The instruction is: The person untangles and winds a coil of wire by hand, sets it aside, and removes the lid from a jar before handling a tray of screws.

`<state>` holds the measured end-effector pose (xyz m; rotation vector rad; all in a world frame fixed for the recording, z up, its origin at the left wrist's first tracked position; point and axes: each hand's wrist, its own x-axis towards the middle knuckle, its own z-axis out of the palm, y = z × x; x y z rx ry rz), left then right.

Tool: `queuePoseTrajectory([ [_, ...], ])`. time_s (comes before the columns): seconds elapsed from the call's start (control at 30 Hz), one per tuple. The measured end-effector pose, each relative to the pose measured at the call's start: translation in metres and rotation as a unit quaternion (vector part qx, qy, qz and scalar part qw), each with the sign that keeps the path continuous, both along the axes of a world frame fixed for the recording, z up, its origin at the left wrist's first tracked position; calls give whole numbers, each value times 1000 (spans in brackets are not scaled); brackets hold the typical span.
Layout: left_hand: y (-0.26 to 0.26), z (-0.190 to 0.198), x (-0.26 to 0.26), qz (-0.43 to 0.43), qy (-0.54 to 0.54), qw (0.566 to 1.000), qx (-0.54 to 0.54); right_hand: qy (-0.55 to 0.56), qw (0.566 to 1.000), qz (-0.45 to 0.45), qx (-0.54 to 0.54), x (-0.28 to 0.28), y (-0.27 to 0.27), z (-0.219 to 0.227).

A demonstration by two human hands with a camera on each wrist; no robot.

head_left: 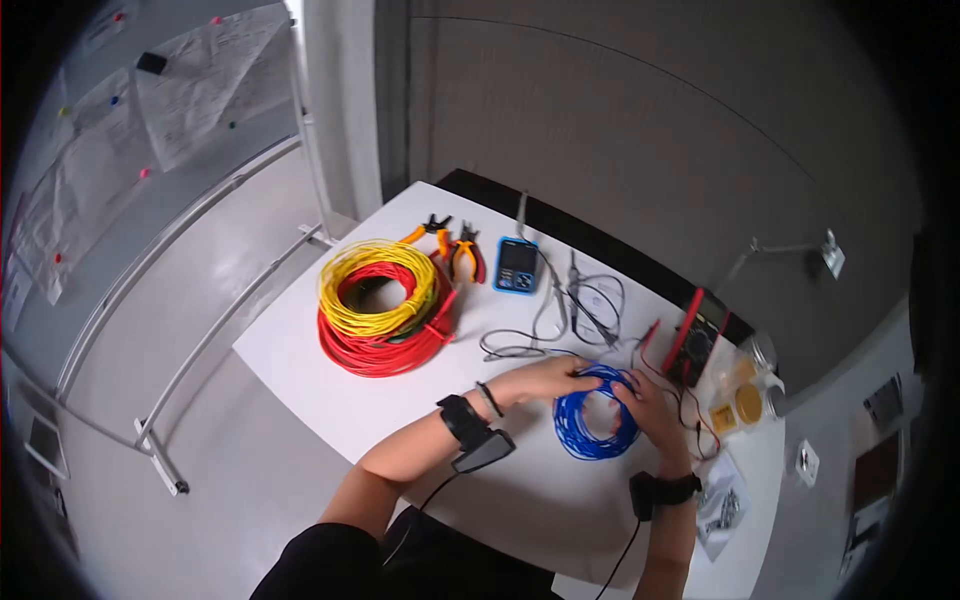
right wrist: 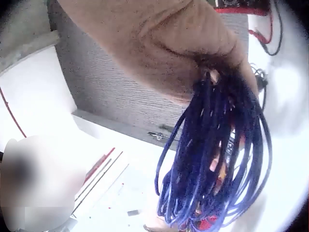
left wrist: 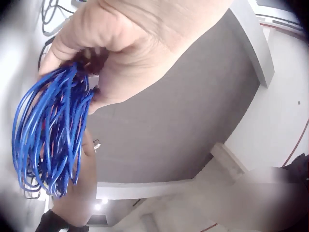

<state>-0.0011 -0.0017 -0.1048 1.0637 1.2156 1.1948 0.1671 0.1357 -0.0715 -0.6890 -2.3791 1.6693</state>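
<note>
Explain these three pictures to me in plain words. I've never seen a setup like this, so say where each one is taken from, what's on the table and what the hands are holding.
There is no machine here, only a person wearing three cameras. The wide picture comes from a head camera looking down at a white table. The other two come from cameras strapped to each wrist, so they show each hand from very close.

The left hand and the right hand both grip a blue wire coil, seen close up in both wrist views.

Also on the table lie a yellow wire coil stacked on a red wire coil, orange-handled pliers, a small blue meter, grey probe leads and a red multimeter.
</note>
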Motion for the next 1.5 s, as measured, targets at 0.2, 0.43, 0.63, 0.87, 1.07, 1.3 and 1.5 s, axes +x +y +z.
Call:
queuePoseTrajectory([
  [0.2,-28,-21,0,91,68,993,-24,92,994,-24,55,23,14,-53],
  [0.43,-33,-48,7,197,105,974,29,205,968,-144,23,43,1,-87],
  [0.63,-28,-55,15,222,208,952,-18,323,939,-120,-7,40,-4,-97],
  [0.87,-12,-64,18,249,251,935,-18,315,940,-114,-66,38,-6,-90],
  [1.07,-17,-51,8,245,-24,968,43,325,918,-209,-83,34,5,-87],
  [1.3,-34,-41,13,308,-50,949,50,152,959,-230,73,44,-12,-69],
  [1.5,-38,-15,26,200,-228,950,78,214,922,-128,-295,59,-19,-51],
])
